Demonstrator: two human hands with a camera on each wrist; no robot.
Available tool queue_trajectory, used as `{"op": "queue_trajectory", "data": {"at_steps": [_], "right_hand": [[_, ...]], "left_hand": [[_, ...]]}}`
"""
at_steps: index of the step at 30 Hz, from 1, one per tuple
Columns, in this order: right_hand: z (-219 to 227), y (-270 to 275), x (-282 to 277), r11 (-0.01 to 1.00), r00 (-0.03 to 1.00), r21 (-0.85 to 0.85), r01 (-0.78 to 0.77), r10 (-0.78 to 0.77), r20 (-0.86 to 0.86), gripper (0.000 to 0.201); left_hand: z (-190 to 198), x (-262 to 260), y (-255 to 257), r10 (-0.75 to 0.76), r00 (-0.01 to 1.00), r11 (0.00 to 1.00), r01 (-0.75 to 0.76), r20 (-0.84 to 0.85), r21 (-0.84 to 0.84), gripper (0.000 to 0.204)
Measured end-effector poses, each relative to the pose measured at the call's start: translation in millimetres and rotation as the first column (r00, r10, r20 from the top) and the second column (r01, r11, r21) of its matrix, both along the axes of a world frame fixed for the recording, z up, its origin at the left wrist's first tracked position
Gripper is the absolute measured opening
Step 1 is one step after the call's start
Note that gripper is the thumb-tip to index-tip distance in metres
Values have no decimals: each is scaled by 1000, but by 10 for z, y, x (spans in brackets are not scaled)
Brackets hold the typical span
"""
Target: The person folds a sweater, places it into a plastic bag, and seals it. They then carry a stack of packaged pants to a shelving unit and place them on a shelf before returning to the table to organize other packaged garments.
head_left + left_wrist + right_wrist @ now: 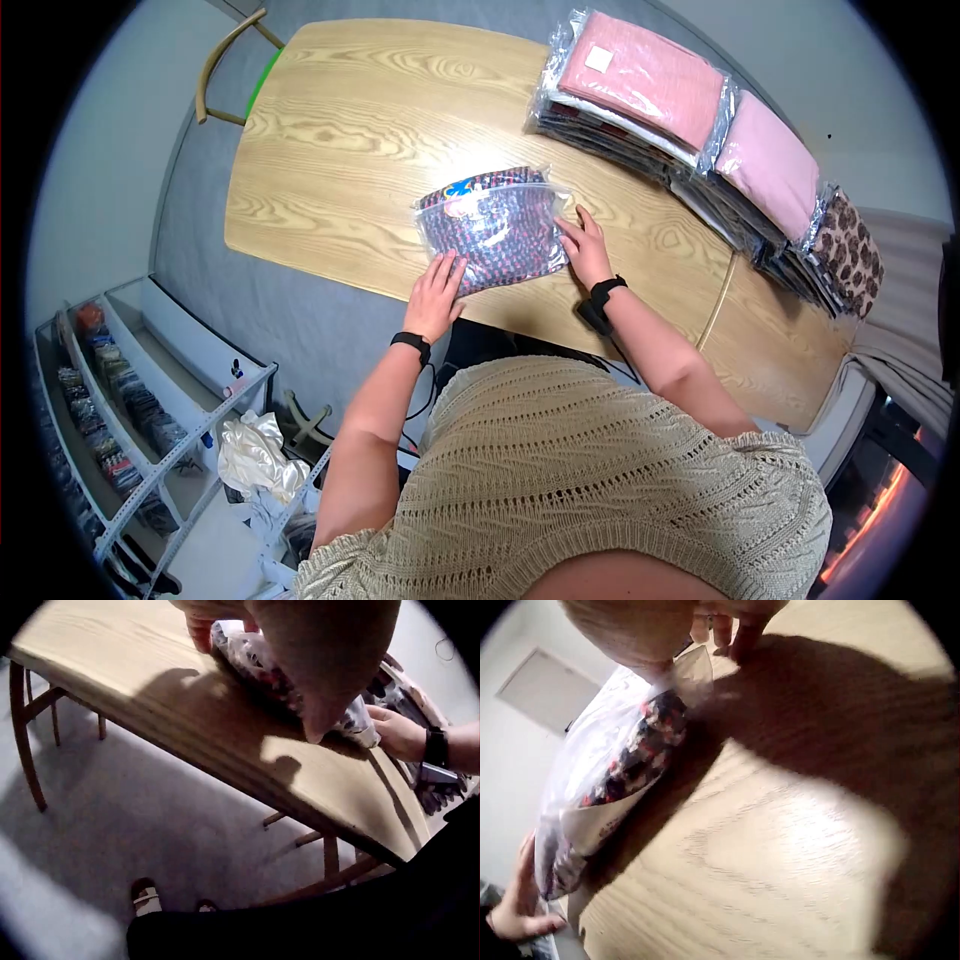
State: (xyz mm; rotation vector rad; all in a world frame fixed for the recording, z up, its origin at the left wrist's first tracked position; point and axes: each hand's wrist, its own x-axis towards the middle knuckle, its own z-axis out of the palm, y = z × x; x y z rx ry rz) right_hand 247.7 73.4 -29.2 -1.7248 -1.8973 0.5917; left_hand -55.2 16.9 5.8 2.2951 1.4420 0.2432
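Note:
A clear plastic bag with a folded red-and-blue patterned garment (492, 228) lies flat on the wooden table (340, 140) in front of me. My left hand (438, 290) rests with straight fingers on the bag's near left corner. My right hand (585, 245) touches the bag's right edge with fingers spread flat. In the left wrist view the bag (259, 664) lies under the palm, and the right hand (397, 733) shows beyond it. The right wrist view shows the bag (607, 769) bulging beside the fingers (727, 626).
Stacks of bagged garments line the table's right side: a rose one (640, 75), a pink one (770, 165) and a leopard print one (845, 250). A wooden chair (225, 70) stands at the far left end. Metal shelves (130, 420) with goods stand on the floor at left.

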Motion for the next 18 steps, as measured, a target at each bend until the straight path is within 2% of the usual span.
{"op": "queue_trajectory", "data": {"at_steps": [2,4,5,6,7,8,10,11,12,13,14,15,16,17,18], "right_hand": [[-76,2,-36,979,941,-191,78,-135,-309,34],[-40,28,-42,985,942,-155,81,-126,-311,34],[-14,70,-18,930,877,-359,74,-232,-421,33],[17,108,14,838,793,-545,34,-354,-495,32],[53,137,47,838,706,-545,-17,-376,-601,29],[101,158,102,842,706,-540,-19,-371,-603,29],[454,242,145,790,594,-602,-114,-431,-679,26],[516,273,238,767,528,-601,-222,-424,-736,32],[625,290,255,770,528,-598,-225,-420,-739,32],[785,302,263,799,567,-529,-286,-304,-765,36],[947,315,264,816,597,-460,-349,-184,-781,41],[1103,340,206,831,753,-440,-341,-38,-657,60],[1010,344,181,832,753,-437,-341,-37,-657,60],[839,353,160,900,896,-299,-318,183,-404,67],[724,370,124,929,941,-149,-338,330,-74,75]], "left_hand": [[-145,12,-19,8,1000,999,-8,-10,38,77],[-214,7,25,7,999,996,-4,-36,93,74],[-239,-16,42,8,999,995,-5,-36,97,74],[-192,-26,71,14,999,996,-18,49,91,71],[-141,-41,100,20,991,996,-31,132,85,68],[-81,-80,136,21,991,995,-33,132,91,68],[259,-165,237,94,931,995,-95,353,-16,66],[389,-203,275,179,904,984,-171,388,-56,65],[541,-235,319,179,904,984,-173,387,-51,65],[685,-267,365,354,797,933,-263,489,-247,65],[750,-306,403,527,655,841,-310,541,-444,64],[705,-372,475,592,612,797,-347,524,-495,63],[647,-377,504,590,613,798,-347,525,-492,63],[592,-386,531,608,498,792,-329,618,-514,63],[553,-389,558,616,372,788,-306,695,-534,63]]}}
